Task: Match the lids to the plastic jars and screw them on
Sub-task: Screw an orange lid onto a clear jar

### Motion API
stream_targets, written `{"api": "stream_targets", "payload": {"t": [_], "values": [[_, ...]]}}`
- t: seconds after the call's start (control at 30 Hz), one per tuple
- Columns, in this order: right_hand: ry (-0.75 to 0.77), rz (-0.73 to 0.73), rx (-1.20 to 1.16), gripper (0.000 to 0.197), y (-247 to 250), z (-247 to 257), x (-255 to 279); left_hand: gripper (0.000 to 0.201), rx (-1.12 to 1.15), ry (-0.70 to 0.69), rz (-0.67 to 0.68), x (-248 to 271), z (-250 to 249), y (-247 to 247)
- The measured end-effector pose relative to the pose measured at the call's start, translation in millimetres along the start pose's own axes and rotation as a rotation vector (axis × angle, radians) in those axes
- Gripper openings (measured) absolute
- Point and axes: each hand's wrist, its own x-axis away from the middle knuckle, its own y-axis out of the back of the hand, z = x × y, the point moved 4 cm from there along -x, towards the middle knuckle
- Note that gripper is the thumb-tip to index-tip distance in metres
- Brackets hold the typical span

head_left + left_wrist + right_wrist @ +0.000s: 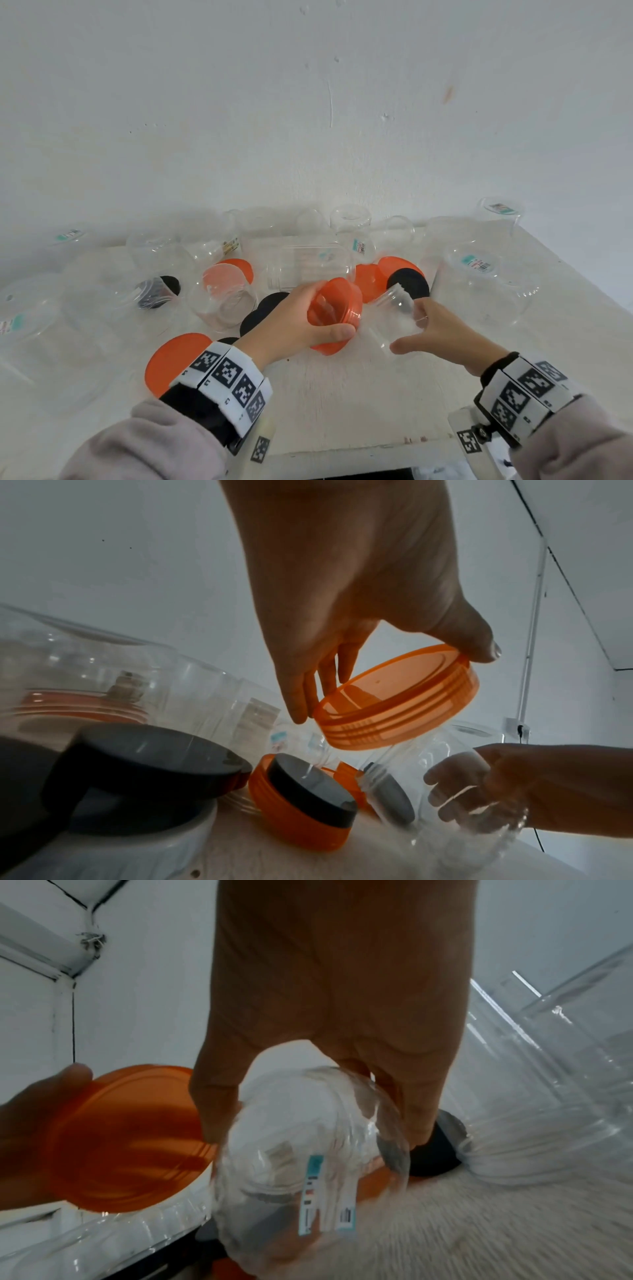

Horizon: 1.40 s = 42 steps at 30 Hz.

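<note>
From the head camera, my left hand [294, 325] holds a round translucent orange plastic lid [337, 308] by its rim, thumb against fingers, above the white table [342, 394]. My right hand [442, 329] grips a small clear plastic jar [394, 318], tilted, just beside the lid; its outline is hard to see. From the left wrist, the lid's threads show. From the right wrist, the jar is blurred and hides my fingertips

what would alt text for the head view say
A person's left hand grips an orange lid beside a small clear jar held tilted in the right hand, above a white table. Many empty clear jars and loose orange and black lids crowd the table behind.
</note>
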Motion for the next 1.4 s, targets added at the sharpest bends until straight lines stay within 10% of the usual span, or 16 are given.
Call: {"api": "stream_targets", "payload": {"t": [0.47,1.0,1.4], "values": [[0.068,0.157,-0.153,0.109,-15,-11,-14,0.106,-0.253,0.017,0.067,-37,-25,-26],[0.040,0.220,-0.202,0.102,-7,-28,-20,0.111,-0.660,-0.072,0.125,-72,-42,-81],[0.088,0.237,-0.092,0.126,10,-19,-10,0.135,-0.205,0.092,0.179,-60,-12,-73]]}}
